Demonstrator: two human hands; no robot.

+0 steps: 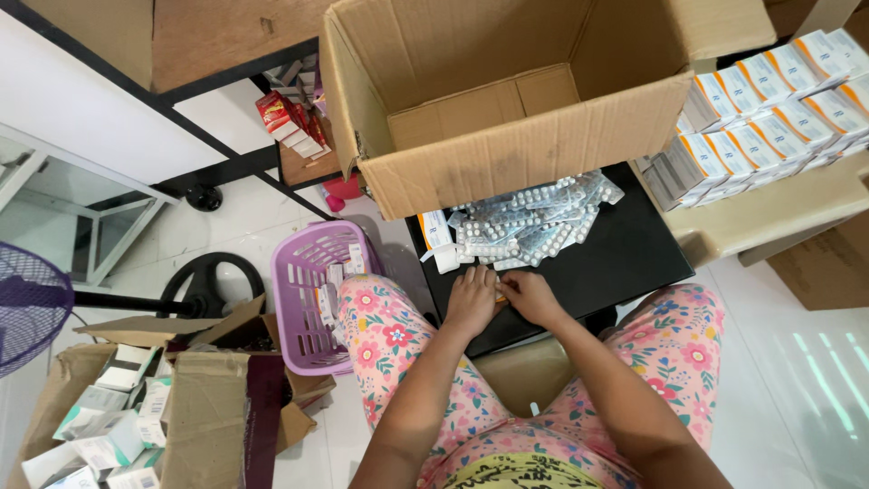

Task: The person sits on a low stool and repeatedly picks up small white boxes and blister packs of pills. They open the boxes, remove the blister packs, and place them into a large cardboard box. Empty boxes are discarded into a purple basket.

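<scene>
Both hands meet at the near edge of a small black worktop (634,258): the left hand (472,301) lies knuckles up with fingers curled, and the right hand (529,297) is touching it, fingertips pinched around something small between them, too hidden to name. Just beyond the hands lies a loose heap of silver blister strips (534,222), with a small white medicine box (437,234) at the heap's left end. Past the heap stands a large open cardboard carton (507,100). Further right of the right hand, stacked white-and-orange boxes (769,109) fill a beige ledge. Left of the left hand, on the floor, sits a purple plastic basket (317,294), and further left a torn carton of empty packets (136,407).
</scene>
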